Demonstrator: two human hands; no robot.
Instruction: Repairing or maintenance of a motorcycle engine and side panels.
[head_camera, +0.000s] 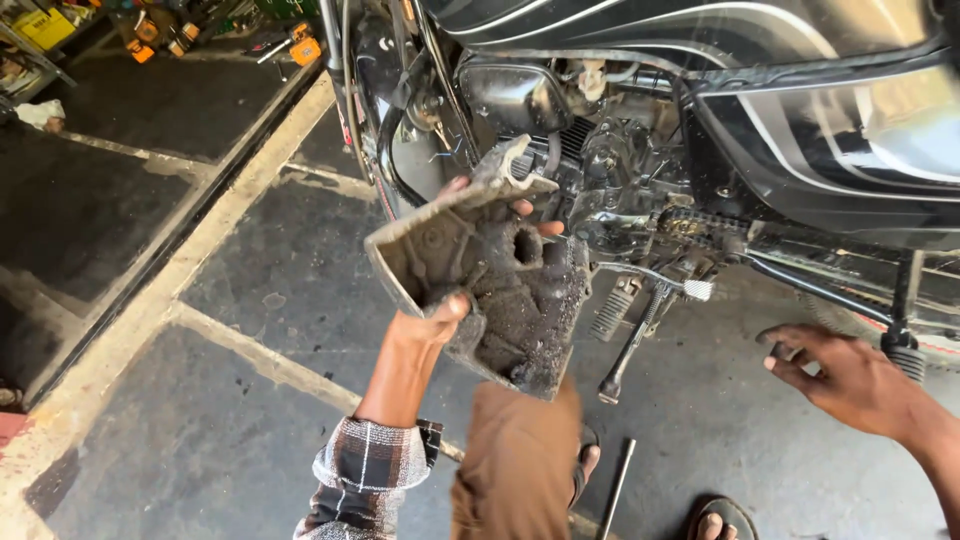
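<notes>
Motorcycle (780, 110) fills the top right, black bodywork with grey stripes, engine side exposed, chain (700, 222) visible over the sprocket area. Concrete floor (250, 300) is dark and oil-stained, pale joint lines crossing it. Cover (490, 285), a dirty cast engine side piece, is held up in mid-frame just in front of the engine, inner face toward the camera, caked in black grime, one round hole near its top. Left hand (440, 315) grips it: thumb over the lower edge, fingertips showing past the upper edge, so closed firmly on the cover; checked sleeve (370, 470) below. Right hand (850, 375) hovers low at right, near the footpeg (905, 360), fingers loosely curled, half open, holding nothing visible. Kick lever (630, 340) hangs down below the engine, beside the cover's right edge. Metal rod (615, 485) lies on the floor by a sandalled foot (585, 465). Orange tools (300, 45) sit far back at top left.
</notes>
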